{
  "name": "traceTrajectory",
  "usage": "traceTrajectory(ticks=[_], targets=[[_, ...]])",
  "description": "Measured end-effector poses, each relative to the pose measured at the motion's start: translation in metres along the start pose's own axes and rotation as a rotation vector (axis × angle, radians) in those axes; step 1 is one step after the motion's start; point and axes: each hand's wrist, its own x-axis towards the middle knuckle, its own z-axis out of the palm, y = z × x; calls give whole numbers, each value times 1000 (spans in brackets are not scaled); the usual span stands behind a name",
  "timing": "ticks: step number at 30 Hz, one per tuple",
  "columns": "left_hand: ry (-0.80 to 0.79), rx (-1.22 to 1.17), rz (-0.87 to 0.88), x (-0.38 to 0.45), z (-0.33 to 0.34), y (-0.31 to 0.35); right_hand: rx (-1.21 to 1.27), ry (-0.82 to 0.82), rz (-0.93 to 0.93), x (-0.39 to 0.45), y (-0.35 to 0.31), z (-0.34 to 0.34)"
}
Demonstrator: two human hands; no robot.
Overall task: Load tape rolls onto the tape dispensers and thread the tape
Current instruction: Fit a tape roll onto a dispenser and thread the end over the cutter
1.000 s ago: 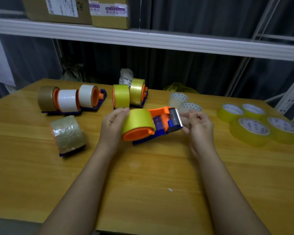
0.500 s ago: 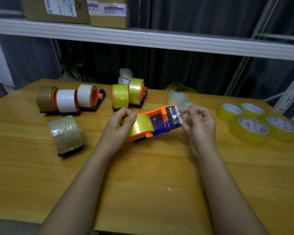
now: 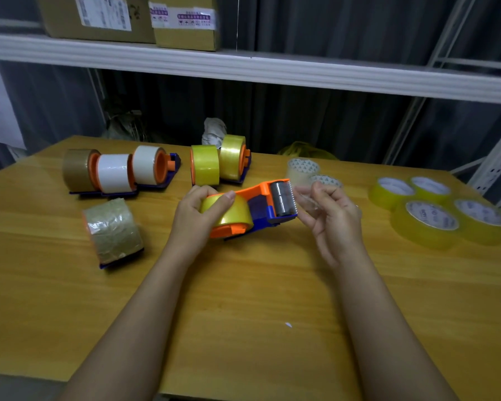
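Observation:
An orange and blue tape dispenser (image 3: 265, 202) lies at the middle of the wooden table (image 3: 243, 299), loaded with a yellow tape roll (image 3: 229, 214). My left hand (image 3: 198, 215) grips that roll, thumb over its top. Just right of the dispenser's metal roller (image 3: 282, 199), my right hand (image 3: 330, 221) pinches the clear free end of the tape (image 3: 304, 198) with thumb and fingertips.
Loaded dispensers stand at the back left: brown and white rolls (image 3: 113, 172), two yellow ones (image 3: 219, 163), and a crinkled brown one (image 3: 112, 231) nearer. Two clear rolls (image 3: 302, 169) lie behind my right hand. Several loose yellow rolls (image 3: 428, 221) sit at right. A shelf with boxes (image 3: 182, 21) runs above.
The dispenser has tipped so its roller end points up and right. My left thumb moved over the roll's top. My right hand drew the tape end a little away from the roller.

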Motion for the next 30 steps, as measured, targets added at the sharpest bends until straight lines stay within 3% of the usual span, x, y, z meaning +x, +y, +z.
traceTrajectory(ticks=[5,18,23,30], targets=[[45,-16,15,0,-1,2,99,-25,74,-1,2,2],[-16,60,134,1,-2,-1,77,-17,71,1,2,-2],[75,20,98,2,-4,-1,31,-52,60,-3,-5,-2],[178,65,43,3,-1,1,7,49,59,-2,-3,-2]])
